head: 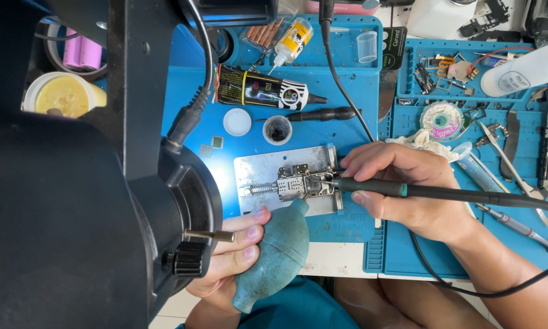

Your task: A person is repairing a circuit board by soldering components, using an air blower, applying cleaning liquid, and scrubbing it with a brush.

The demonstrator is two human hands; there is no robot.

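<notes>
Dead centre under the bright lamp, a small circuit board (298,183) sits clamped in a metal holder plate (256,167) on the blue work mat (347,85). The right hand (402,189) comes in from three o'clock, fingers wrapped pencil-style around a soldering iron (371,187), its tip touching the board's right edge. The iron's black cable trails off towards four o'clock. From seven o'clock the left hand (231,250) is closed around a teal rubber air blower (274,256), whose nozzle points up at the holder's lower edge, just beside the board.

At twelve o'clock from the board sits a little black pot (277,130), with a white round cap (237,122) to its left and a black-handled tool (323,114) to its right. Further up lies a black and yellow glue tube (262,90), and beyond it a small yellow-labelled bottle (292,41). Out at two o'clock there's a spool of solder wick (441,119), tweezers (511,170) and a white bottle (523,73). The black microscope body (73,201) fills everything at nine o'clock.
</notes>
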